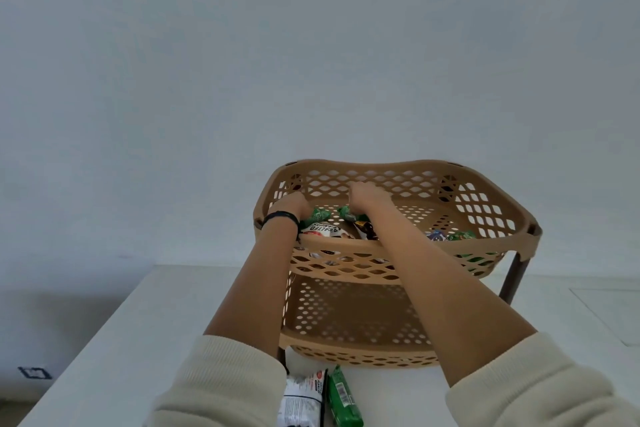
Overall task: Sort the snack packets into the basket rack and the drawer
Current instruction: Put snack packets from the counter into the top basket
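Both your arms reached over the front rim into the top basket (398,165) of the tan basket rack (349,350), which stood on the white counter (138,340) against a pale wall (311,45); your left hand (291,206), a black band (281,217) on its wrist, sat in the near-left corner with its fingers curled down onto a green packet (315,216), though whether they actually gripped it could not be told; your right hand (367,196) lay further in towards the middle, fingers bent over another green packet (348,213), and its grip was likewise hidden. Between your forearms a white salted-peanuts packet (323,229) and a dark brown packet (367,230) rested on the basket floor; at the right end lay a blue packet (437,236) just beside a third green one (462,236). The lower basket (346,315) showed only its perforated floor. On the counter in front of the rack, between your cream sleeves (221,388), a white packet (303,399) and a green packet (343,399) lay side by side, touching.
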A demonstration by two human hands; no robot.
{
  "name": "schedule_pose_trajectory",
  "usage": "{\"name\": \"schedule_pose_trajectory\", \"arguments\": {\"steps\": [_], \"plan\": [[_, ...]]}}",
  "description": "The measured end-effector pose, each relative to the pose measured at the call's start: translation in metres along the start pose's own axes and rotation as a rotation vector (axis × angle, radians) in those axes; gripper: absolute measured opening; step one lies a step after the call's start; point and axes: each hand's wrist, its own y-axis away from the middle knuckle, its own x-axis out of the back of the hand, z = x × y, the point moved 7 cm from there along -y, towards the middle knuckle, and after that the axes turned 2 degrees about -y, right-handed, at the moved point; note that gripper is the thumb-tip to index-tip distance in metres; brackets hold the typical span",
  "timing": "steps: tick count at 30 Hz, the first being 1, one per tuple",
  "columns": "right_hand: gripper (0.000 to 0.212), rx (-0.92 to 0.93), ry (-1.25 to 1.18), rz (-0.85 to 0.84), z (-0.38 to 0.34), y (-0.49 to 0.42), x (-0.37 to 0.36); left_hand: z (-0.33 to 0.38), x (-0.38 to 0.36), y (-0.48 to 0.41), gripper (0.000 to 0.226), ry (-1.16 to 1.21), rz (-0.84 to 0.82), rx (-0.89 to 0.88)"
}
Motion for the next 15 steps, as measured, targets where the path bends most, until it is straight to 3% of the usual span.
{"name": "schedule_pose_trajectory", "arguments": {"steps": [3,9,12,15], "plan": [[0.029,0.017,-0.047,-0.081,0.002,-0.002,-0.005,0.004,-0.004,0.000,0.033,-0.044,-0.031,-0.057],[0.049,0.147,-0.065,-0.202,-0.009,0.013,-0.011,0.012,-0.007,0.002,0.031,-0.053,-0.061,-0.152],[0.044,0.171,-0.193,-0.022,-0.009,0.016,0.007,0.011,0.002,0.004,0.028,-0.049,0.036,-0.144],[0.032,0.175,-0.405,0.328,-0.003,0.025,0.040,0.010,0.019,0.013,0.024,-0.055,0.228,-0.128]]}}
